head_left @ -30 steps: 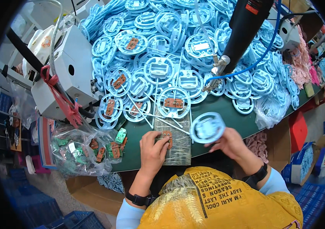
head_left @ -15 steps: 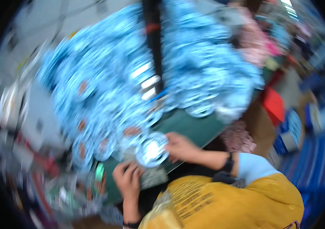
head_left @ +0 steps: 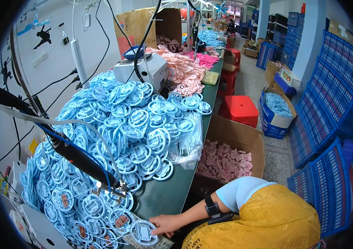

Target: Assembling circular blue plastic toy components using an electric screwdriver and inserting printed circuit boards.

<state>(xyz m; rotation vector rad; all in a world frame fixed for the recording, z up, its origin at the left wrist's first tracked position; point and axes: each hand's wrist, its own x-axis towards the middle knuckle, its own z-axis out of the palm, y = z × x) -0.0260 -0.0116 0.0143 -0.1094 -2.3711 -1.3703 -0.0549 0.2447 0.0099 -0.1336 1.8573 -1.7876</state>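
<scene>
Near the lower edge, my right hand (head_left: pixel 166 224) pinches the right rim of a light-blue round plastic part (head_left: pixel 142 232). That part is a ring with a flat frame across its middle. It lies by the front end of a large heap of similar blue plastic parts (head_left: pixel 118 128). Several parts near it carry a copper-coloured insert (head_left: pixel 122 220). Above the heap leans a black tube arm (head_left: pixel 74 155), ending in a metal tip (head_left: pixel 120 191) left of my hand. My left hand is outside the picture.
The green table (head_left: pixel 160 195) runs away from me. Right of it stand a cardboard box (head_left: pixel 236 133) of pink parts and a red stool (head_left: pixel 238 110). Blue crates (head_left: pixel 330 95) line the right side. A grey machine (head_left: pixel 143 70) and pink parts (head_left: pixel 182 70) sit farther back.
My view has swung up toward the far end of the table and is sharper. My left hand has left the picture. The right hand stays at a blue round part's rim.
</scene>
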